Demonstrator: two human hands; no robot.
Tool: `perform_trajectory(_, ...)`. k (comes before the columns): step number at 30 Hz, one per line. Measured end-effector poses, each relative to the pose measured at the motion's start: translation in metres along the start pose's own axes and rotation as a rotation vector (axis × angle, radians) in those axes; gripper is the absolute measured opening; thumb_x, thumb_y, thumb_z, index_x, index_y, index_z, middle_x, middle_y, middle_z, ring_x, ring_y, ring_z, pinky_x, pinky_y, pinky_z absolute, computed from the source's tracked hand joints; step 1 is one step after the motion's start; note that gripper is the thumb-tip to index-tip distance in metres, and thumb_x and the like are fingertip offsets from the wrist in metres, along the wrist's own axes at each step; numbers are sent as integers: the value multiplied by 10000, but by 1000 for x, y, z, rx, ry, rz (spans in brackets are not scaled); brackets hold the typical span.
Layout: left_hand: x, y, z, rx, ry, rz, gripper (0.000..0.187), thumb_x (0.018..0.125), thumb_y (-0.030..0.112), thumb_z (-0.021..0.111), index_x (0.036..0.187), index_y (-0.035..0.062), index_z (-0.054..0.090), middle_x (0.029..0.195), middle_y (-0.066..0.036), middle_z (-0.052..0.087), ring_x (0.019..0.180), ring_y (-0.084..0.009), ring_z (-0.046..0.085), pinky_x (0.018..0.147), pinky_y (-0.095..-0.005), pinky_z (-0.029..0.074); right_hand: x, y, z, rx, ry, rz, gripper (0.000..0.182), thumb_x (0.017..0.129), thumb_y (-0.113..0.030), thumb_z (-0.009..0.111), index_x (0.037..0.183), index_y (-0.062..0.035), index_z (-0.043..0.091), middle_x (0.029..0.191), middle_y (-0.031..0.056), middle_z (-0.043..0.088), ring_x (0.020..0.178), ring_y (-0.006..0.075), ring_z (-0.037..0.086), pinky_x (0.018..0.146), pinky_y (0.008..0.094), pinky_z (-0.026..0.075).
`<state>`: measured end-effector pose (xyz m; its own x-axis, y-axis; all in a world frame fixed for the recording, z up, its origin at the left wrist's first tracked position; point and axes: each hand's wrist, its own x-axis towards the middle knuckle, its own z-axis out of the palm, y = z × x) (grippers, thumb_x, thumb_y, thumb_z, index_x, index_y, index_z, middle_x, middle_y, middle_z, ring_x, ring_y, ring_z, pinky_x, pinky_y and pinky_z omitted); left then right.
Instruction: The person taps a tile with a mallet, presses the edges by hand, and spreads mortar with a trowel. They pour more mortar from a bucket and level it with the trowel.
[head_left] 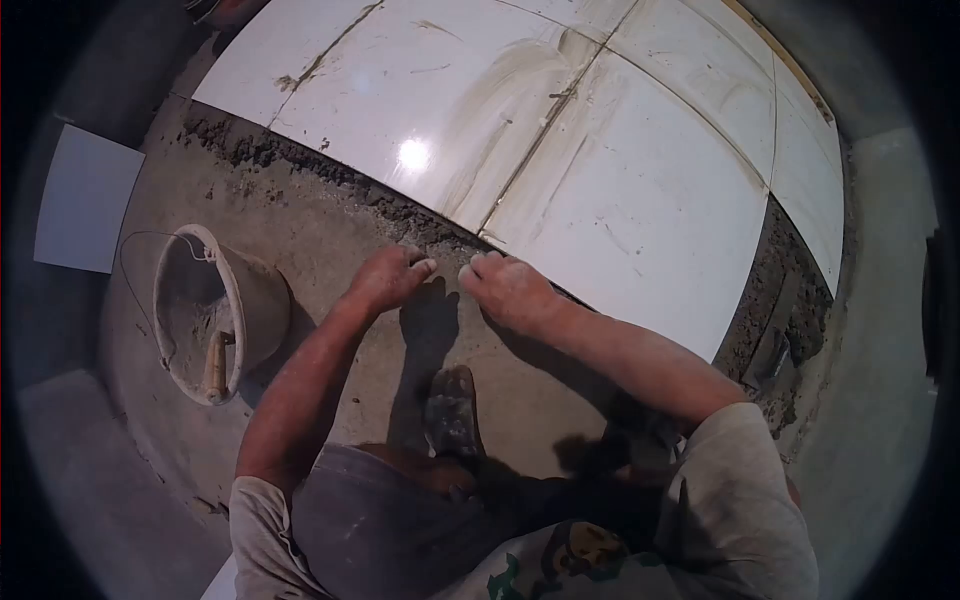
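Note:
Both hands are close together over the front edge of the large white floor tiles (640,210). My left hand (390,277) has its fingers curled, thumb against the fingertips, above the strip of grey mortar (330,178). Just right of it, my right hand (510,290) is closed too, its fingertips near the joint between two tiles. Whatever lies between the fingers of either hand is too small to make out. Smears of grout mark the tiles along their joints.
A bucket (262,310) with a wooden-handled tool (217,368) inside stands on the left. A loose white tile (88,198) leans at the far left. Dark mortar and a trowel-like tool (768,358) lie at the right. My shoe (453,412) is below the hands.

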<state>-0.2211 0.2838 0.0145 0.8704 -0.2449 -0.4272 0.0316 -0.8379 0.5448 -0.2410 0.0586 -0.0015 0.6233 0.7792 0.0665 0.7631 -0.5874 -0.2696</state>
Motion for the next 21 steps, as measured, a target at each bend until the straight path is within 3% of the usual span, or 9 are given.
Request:
perform_trajectory(3, 0, -11, 8, -150, -162, -97, 359, 908, 309, 558, 1032, -13, 658, 935, -173, 684, 865, -267, 652, 800, -387, 485, 0, 5, -3, -75, 164, 128, 244, 759, -101, 557, 989, -33, 511, 932, 120, 526, 878, 284, 561, 705, 383, 501)
perform_trajectory(5, 1, -21, 19, -219, -132, -106, 361, 909, 304, 554, 1048, -13, 655, 921, -150, 685, 847, -229, 644, 782, -366, 486, -18, 5, -10, -57, 161, 155, 284, 737, -108, 579, 1001, -29, 513, 930, 122, 526, 870, 280, 558, 702, 379, 496)
perform_trajectory(7, 3, -26, 33, -287, -113, -102, 363, 911, 299, 551, 1063, -14, 653, 907, -127, 686, 829, -191, 635, 764, -345, 488, -46, 0, -17, -25, -15, 235, 283, 732, -117, 599, 986, -27, 512, 924, 125, 526, 863, 284, 560, 694, 379, 497)
perform_trajectory(9, 5, -25, 47, -483, -84, -290, 360, 904, 270, 562, 1127, -1, 640, 911, -97, 685, 810, -153, 621, 753, -300, 485, -64, -7, -11, 17, -137, 255, 263, 744, -117, 599, 976, -28, 511, 924, 132, 525, 867, 293, 562, 698, 388, 500)
perform_trajectory(10, 5, -27, 61, -491, -85, -284, 360, 904, 270, 562, 1127, -1, 640, 911, -97, 685, 810, -153, 621, 753, -300, 485, -70, -10, -8, 70, -252, 272, 244, 756, -116, 599, 965, -28, 511, 924, 138, 523, 871, 302, 564, 703, 398, 503)
perform_trajectory(12, 3, -21, 81, -688, 152, -297, 363, 880, 270, 596, 1142, 22, 637, 1037, -155, 683, 922, -234, 664, 833, -336, 493, -74, -17, -3, 135, -216, 276, 218, 775, -117, 589, 958, -28, 511, 924, 147, 522, 876, 309, 566, 713, 411, 506)
perform_trajectory(16, 9, -12, 86, -553, 93, -287, 373, 877, 256, 596, 1169, 27, 627, 1059, -157, 679, 933, -214, 662, 837, -328, 494, -73, -27, 9, 279, -219, 304, 201, 809, -128, 577, 967, -19, 514, 941, 177, 525, 923, 336, 571, 755, 446, 510)
perform_trajectory(19, 21, -7, 93, -627, 148, -269, 372, 861, 216, 616, 1167, 4, 624, 1049, -147, 685, 921, -192, 659, 822, -314, 498, -77, -23, 12, 298, -235, 287, 220, 811, -137, 583, 980, -14, 515, 949, 186, 528, 938, 347, 571, 761, 447, 511)
perform_trajectory(21, 26, 7, 96, -827, 86, -402, 397, 868, 149, 626, 1207, -52, 577, 1041, -99, 657, 886, -162, 615, 783, -278, 492, -80, -17, 10, 304, -236, 291, 230, 809, -140, 587, 986, -12, 515, 956, 190, 529, 947, 353, 570, 764, 449, 511)
